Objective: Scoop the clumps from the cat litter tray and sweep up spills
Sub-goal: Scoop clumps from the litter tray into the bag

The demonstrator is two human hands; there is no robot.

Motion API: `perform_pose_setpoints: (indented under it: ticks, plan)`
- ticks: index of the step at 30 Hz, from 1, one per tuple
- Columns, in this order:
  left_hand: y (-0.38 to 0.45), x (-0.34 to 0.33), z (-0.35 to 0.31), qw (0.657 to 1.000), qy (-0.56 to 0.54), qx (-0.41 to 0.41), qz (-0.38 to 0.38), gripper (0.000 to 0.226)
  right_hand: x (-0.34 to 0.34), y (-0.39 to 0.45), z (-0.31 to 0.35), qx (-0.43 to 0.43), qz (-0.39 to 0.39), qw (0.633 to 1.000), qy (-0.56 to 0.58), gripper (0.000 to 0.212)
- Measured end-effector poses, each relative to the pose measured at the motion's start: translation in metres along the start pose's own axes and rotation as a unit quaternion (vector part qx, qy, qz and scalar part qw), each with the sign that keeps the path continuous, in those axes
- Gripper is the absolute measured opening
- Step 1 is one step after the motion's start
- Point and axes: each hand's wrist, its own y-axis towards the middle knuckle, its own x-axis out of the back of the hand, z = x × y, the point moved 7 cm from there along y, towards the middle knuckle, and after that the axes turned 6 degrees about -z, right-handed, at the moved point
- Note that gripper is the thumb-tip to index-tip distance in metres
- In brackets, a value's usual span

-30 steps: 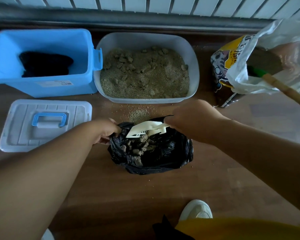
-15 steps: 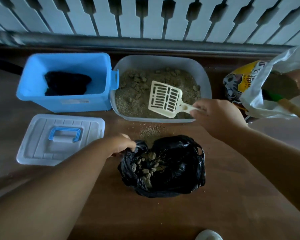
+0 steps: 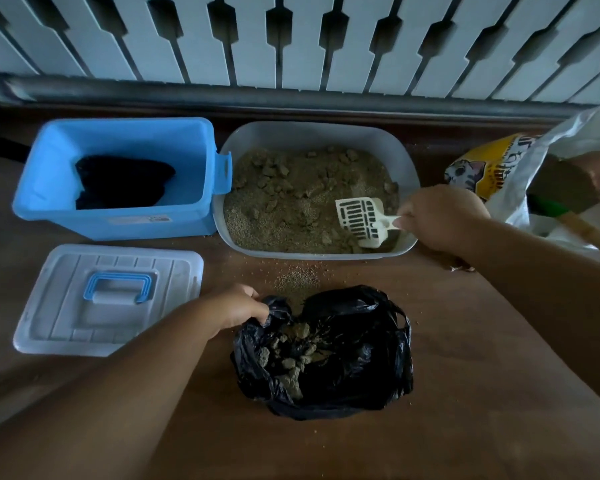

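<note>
At far left a blue bin [image 3: 118, 181] holds something dark, its pale lid [image 3: 108, 299] lying flat on the floor in front of it. The left hand [image 3: 238, 306] grips the rim of the black bag [image 3: 326, 355], which holds clumps. Right of the bin, the litter tray [image 3: 317, 133] holds lumpy litter; the right hand [image 3: 440, 220] grips the slotted scoop [image 3: 362, 221], its long axis running left-right, blade pointing left over the tray's near right corner; spilled grains [image 3: 297, 280] lie between tray and bag.

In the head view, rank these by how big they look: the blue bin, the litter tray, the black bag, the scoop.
1. blue bin and litter tray: look about alike, so unranked
2. black bag: somewhat smaller, though nearer the camera, so unsure
3. scoop: clearly smallest
</note>
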Motion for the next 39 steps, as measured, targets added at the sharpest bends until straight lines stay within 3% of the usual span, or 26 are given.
perform_pose_setpoints:
  ticks: [2,5,8,11,15,19,25,33,39]
  plan:
    - [0.002,-0.001,0.0,1.0,0.004,-0.006,-0.006,0.06,-0.011,0.008,-0.006,-0.021,0.042,0.994,0.102,0.033]
    - [0.005,-0.002,0.002,1.0,0.007,-0.01,-0.009,0.056,-0.032,0.017,-0.005,-0.048,0.098,0.97,0.218,0.021]
    - [0.007,-0.003,0.003,1.0,0.005,-0.01,-0.008,0.059,-0.068,0.013,0.003,-0.121,0.16,0.906,0.373,0.017]
    - [0.01,-0.004,0.002,1.0,0.003,-0.011,-0.009,0.058,-0.096,0.005,0.009,-0.184,0.171,0.829,0.499,0.021]
    - [0.012,-0.006,0.0,1.0,0.009,-0.005,0.005,0.047,-0.101,-0.004,0.013,-0.19,0.15,0.786,0.569,0.025]
    - [0.012,-0.005,-0.004,1.0,0.001,0.001,0.016,0.027,-0.093,-0.02,0.018,-0.172,0.113,0.774,0.599,0.024]
    - [0.011,-0.005,-0.003,1.0,-0.007,0.001,0.008,0.021,-0.087,-0.037,0.013,-0.187,0.086,0.75,0.628,0.023]
    - [0.012,-0.001,0.008,0.999,-0.023,0.009,-0.02,0.03,-0.077,-0.046,0.014,-0.183,0.095,0.717,0.666,0.026]
    - [0.011,-0.002,0.012,0.999,-0.024,0.017,-0.023,0.031,-0.071,-0.053,0.025,-0.167,0.101,0.734,0.651,0.023]
